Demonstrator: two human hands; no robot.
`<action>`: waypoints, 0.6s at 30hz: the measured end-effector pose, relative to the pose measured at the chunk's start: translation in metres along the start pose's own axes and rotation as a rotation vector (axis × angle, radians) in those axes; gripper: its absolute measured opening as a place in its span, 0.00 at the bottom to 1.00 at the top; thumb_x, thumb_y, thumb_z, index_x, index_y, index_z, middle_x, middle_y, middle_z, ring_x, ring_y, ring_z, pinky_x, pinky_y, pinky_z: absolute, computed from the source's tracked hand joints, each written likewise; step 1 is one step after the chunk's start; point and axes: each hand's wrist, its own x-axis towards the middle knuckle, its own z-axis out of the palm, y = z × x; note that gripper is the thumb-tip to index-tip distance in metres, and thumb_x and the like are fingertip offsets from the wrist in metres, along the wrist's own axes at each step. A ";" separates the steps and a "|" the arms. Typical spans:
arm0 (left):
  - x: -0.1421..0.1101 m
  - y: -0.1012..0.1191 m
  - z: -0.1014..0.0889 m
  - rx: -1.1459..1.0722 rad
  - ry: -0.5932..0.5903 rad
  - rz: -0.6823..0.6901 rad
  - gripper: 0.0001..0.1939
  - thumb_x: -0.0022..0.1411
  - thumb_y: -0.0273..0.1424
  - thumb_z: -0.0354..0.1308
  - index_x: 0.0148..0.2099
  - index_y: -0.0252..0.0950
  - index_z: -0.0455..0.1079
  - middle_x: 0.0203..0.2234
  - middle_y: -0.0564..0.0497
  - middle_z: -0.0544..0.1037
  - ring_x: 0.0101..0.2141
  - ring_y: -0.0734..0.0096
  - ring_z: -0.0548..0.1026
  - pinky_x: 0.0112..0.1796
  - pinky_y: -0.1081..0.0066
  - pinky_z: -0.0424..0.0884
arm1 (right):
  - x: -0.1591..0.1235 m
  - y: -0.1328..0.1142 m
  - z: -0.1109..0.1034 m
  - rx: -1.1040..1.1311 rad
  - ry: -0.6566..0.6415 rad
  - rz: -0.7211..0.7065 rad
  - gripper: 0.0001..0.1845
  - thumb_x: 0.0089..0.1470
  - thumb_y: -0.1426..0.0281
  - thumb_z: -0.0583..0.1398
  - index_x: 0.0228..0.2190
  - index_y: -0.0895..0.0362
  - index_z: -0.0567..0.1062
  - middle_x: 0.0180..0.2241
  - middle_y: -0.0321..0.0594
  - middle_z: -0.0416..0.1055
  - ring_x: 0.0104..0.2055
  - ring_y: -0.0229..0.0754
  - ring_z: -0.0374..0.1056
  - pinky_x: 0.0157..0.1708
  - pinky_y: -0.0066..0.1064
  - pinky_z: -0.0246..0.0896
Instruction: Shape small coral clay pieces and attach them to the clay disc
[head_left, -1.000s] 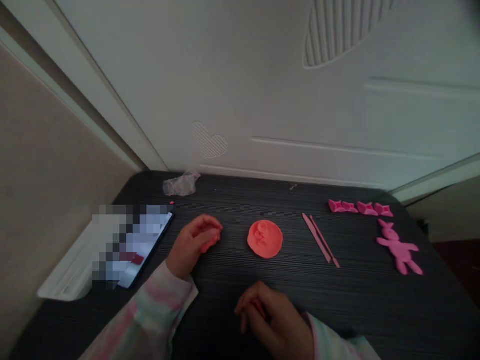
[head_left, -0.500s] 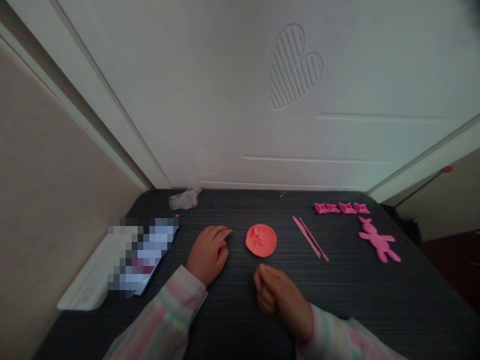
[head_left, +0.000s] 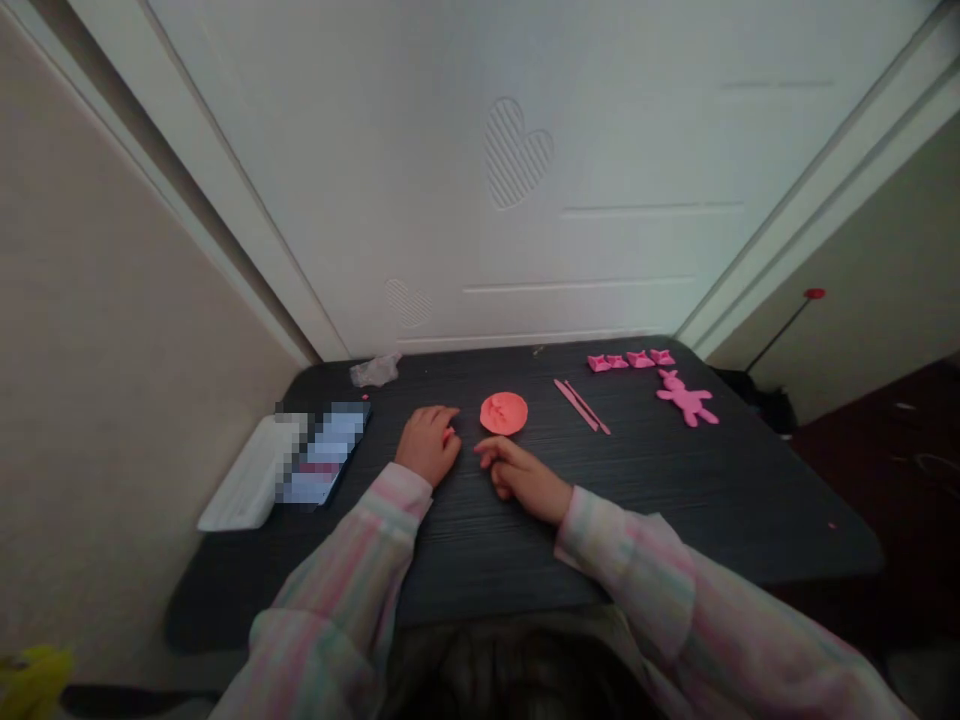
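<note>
The grip of the left hand (head_left: 429, 445) is curled round a coral lump (head_left: 448, 435) near the dish (head_left: 516, 412), the half-curled right hand's (head_left: 525, 478) hold cannot be told, and shaping seems in hand, light pressure being called for.

The left hand (head_left: 427, 447) partly covers a reddish lump (head_left: 448, 436); the right hand (head_left: 525, 478) is just beside a coral dish (head_left: 514, 412)
</note>
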 end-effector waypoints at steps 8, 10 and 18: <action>-0.012 0.010 0.006 0.012 0.014 -0.135 0.17 0.53 0.28 0.45 0.45 0.31 0.66 0.41 0.44 0.71 0.44 0.62 0.64 0.47 0.64 0.59 | -0.003 0.007 -0.001 -0.002 -0.035 0.006 0.13 0.38 0.80 0.51 0.28 0.58 0.69 0.16 0.27 0.58 0.17 0.27 0.51 0.17 0.22 0.45; -0.014 0.013 0.004 0.036 0.016 -0.149 0.17 0.55 0.29 0.45 0.45 0.32 0.66 0.41 0.45 0.71 0.44 0.62 0.65 0.46 0.64 0.60 | -0.005 0.005 0.001 0.021 -0.054 -0.005 0.09 0.40 0.77 0.52 0.28 0.58 0.67 0.18 0.28 0.62 0.17 0.27 0.53 0.17 0.22 0.46; -0.014 0.018 0.001 0.152 0.042 -0.186 0.19 0.56 0.36 0.45 0.47 0.34 0.64 0.46 0.44 0.69 0.45 0.56 0.63 0.42 0.59 0.61 | -0.013 -0.004 0.004 0.175 -0.099 -0.004 0.15 0.47 0.56 0.52 0.27 0.56 0.63 0.07 0.20 0.47 0.08 0.27 0.38 0.10 0.22 0.35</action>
